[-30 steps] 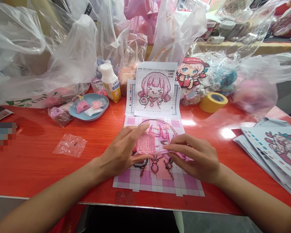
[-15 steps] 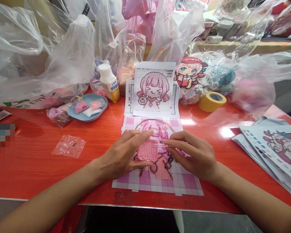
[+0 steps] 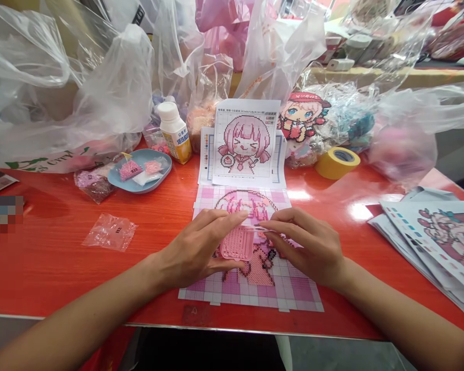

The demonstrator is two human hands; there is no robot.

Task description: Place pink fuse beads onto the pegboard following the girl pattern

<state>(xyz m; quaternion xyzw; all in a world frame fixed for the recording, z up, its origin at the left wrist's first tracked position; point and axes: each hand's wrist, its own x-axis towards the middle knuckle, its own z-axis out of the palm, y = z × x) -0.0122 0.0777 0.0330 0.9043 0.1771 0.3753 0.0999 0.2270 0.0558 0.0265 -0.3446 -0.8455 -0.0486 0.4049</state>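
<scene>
My left hand point(image 3: 193, 247) grips a small pink tray of beads point(image 3: 236, 244) between thumb and fingers, tilted above the bead board. Thin tweezers point(image 3: 255, 228) are pinched in my right hand point(image 3: 309, 246), their tips over the tray's upper part. Under both hands lies the pegboard point(image 3: 212, 291) with pink and white squares, bearing a partly hidden bead figure in pink, peach and dark beads point(image 3: 261, 268). Behind it a printed pattern sheet point(image 3: 245, 141) stands upright, showing a pink-haired character.
A blue plate point(image 3: 160, 180) with bead packets, a white bottle point(image 3: 172, 131) and an empty-looking bag point(image 3: 111, 232) are at left. Yellow tape point(image 3: 337, 163) and printed sheets point(image 3: 433, 247) lie at right. Plastic bags point(image 3: 116, 77) crowd the back.
The pink tray has shifted slightly toward me and tilted a little. The tweezers now lie across its upper edge, nearer my left fingertips. My right hand has barely moved.
</scene>
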